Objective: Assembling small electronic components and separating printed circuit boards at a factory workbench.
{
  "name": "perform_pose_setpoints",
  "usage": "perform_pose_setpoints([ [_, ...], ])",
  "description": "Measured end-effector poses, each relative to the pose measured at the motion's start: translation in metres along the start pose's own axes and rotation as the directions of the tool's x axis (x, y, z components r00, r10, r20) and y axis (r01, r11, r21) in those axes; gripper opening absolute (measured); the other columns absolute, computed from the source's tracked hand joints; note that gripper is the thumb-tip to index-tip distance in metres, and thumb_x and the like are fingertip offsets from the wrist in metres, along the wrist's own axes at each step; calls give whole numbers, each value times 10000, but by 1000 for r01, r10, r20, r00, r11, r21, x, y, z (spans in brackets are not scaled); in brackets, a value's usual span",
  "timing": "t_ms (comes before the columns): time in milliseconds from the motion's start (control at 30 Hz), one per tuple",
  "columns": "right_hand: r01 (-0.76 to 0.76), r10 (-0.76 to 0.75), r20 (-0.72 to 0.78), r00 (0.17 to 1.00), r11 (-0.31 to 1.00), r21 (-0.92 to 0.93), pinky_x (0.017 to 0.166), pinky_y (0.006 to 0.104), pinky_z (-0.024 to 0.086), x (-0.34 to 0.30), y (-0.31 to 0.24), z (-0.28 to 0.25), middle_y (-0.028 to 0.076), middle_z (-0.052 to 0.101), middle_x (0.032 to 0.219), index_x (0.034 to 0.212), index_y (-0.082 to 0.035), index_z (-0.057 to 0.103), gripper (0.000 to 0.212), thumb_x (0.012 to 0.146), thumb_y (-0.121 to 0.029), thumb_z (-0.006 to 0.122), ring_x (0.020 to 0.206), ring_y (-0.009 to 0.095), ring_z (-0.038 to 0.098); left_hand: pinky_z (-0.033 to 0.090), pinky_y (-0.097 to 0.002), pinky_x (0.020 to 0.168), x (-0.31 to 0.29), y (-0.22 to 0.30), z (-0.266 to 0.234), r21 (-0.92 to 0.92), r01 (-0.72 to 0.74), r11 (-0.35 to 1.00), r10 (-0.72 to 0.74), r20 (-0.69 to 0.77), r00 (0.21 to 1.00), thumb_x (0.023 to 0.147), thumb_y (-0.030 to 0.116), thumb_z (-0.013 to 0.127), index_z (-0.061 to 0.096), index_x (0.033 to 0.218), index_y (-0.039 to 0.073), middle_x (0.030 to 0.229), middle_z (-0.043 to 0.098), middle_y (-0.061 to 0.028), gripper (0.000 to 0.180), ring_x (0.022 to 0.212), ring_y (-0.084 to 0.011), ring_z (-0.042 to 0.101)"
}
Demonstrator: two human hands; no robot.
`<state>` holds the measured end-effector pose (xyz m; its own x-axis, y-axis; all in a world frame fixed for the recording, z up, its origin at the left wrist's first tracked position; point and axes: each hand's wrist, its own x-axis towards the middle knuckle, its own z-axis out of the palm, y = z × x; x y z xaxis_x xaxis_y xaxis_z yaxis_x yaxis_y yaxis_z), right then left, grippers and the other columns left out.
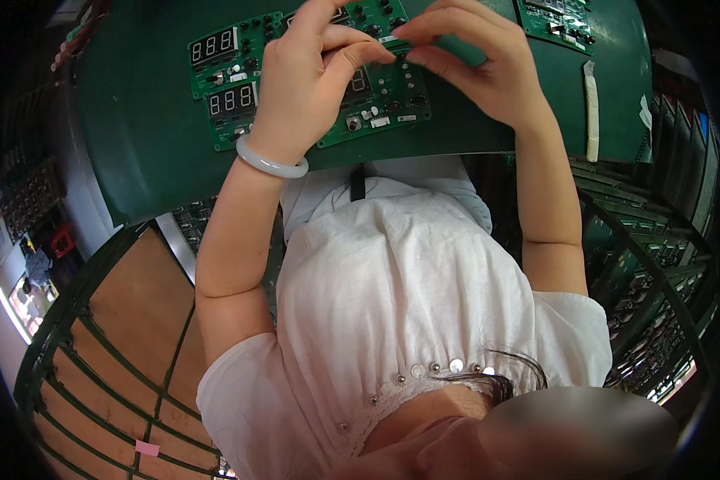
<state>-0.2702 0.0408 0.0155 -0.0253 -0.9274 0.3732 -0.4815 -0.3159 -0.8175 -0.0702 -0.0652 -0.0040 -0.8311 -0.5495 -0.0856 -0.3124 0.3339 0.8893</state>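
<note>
My left hand (308,84), with a pale bangle (272,160) at its wrist, hovers over a green circuit board (376,112) on the table. Its thumb and a finger come together in a pinch above the board's upper part. Facing it from the right, my right hand (488,68) has thumb and index finger curled close to the left fingertips. Whatever sits between the fingertips is too small to make out. Part of the board's digit display is covered by my left hand. Another circuit board (388,18) lies just beyond, partly hidden by my fingers.
Two more display boards, an upper one (214,48) and a lower one (230,104), lie left of my left hand. Another board (556,22) is at the far right of the green table (148,136). A pale strip (591,112) lies right of my right hand. Metal racks (640,232) stand alongside.
</note>
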Motion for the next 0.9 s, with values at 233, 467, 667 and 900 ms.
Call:
perform_pose_setpoints([
  [233,400,-383,-222,897,915,41,633,308,491,6,44,31,92,618,860,934,-26,694,187,762,-6,764,749,230,611,416,-203,690,-3,0,15,-331,-31,943,7,-74,997,985,226,592,451,1240,38,904,693,-40,347,710,-50,514],
  [467,-48,52,-79,996,997,55,641,289,476,3,-10,13,101,612,855,892,-8,664,117,794,16,723,748,217,604,435,-229,749,-5,-1,10,-830,127,543,-113,77,991,1011,197,535,478,1215,18,1087,642,-113,277,841,-120,543],
  [667,-103,100,-99,990,994,-25,674,291,471,-7,-5,3,105,610,848,887,15,652,78,820,23,692,764,222,608,435,-356,1066,-7,22,-1,-915,206,347,-146,165,976,951,-64,386,440,1272,-50,1364,487,-275,326,1233,-318,532],
  [900,-24,27,28,999,994,-102,682,270,482,-26,23,11,60,598,870,920,-17,663,92,840,23,687,779,186,605,434,-333,1090,-8,17,2,-802,178,570,-152,111,982,985,-27,400,437,1256,-72,1368,478,-283,277,1266,-336,523],
])
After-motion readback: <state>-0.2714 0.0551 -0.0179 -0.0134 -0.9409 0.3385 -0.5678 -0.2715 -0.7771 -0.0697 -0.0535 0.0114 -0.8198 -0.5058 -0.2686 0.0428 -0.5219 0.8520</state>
